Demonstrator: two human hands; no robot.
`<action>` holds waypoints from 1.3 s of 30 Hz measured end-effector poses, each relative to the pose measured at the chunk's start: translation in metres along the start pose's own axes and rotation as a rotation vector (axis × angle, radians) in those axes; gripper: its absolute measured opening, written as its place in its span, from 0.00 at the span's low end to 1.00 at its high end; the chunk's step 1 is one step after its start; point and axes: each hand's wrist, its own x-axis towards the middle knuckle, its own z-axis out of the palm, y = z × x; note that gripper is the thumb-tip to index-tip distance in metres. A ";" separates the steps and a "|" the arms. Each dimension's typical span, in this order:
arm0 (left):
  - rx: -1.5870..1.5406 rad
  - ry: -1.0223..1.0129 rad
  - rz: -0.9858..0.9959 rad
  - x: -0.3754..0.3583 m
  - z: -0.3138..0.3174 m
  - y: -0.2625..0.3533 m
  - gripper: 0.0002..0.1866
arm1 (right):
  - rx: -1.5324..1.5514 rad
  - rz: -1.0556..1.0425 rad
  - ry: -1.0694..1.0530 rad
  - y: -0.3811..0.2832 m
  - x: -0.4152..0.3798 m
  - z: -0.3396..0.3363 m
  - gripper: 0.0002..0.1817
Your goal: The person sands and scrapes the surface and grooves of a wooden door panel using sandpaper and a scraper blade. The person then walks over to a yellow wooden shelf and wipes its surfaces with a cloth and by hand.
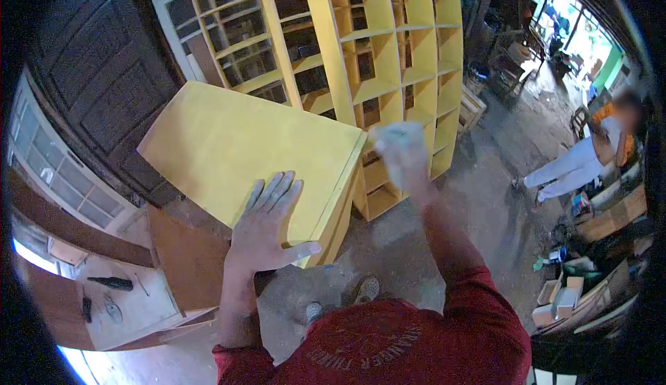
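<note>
A yellow-painted box-like wooden piece (277,142) stands in front of me, its broad smooth top facing up. My left hand (267,225) lies flat on that top near the close edge, fingers spread and thumb over the corner. Just past the right-hand edge of the piece, my right hand (402,152) is blurred by motion. It is closed around something pale with a darker patch (399,134), whose kind I cannot tell. Both forearms show, coming from dark red sleeves.
Tall yellow shelf frames (388,66) stand right behind the piece. Dark panelled doors (97,73) lean at the left, above a board with tools (111,302). A person (596,142) stands at the right, near piled boxes and boards (558,302).
</note>
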 end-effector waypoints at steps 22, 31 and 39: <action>-0.022 -0.075 0.156 0.210 0.029 0.002 0.32 | -0.118 0.573 -0.596 0.091 -0.531 -0.013 0.22; -0.164 0.194 0.258 0.244 0.080 -0.004 0.07 | -0.428 1.268 -1.274 0.157 -0.711 -0.102 0.19; 0.013 0.338 0.229 0.242 0.084 0.013 0.11 | -0.405 1.010 -1.197 0.147 -0.761 -0.146 0.21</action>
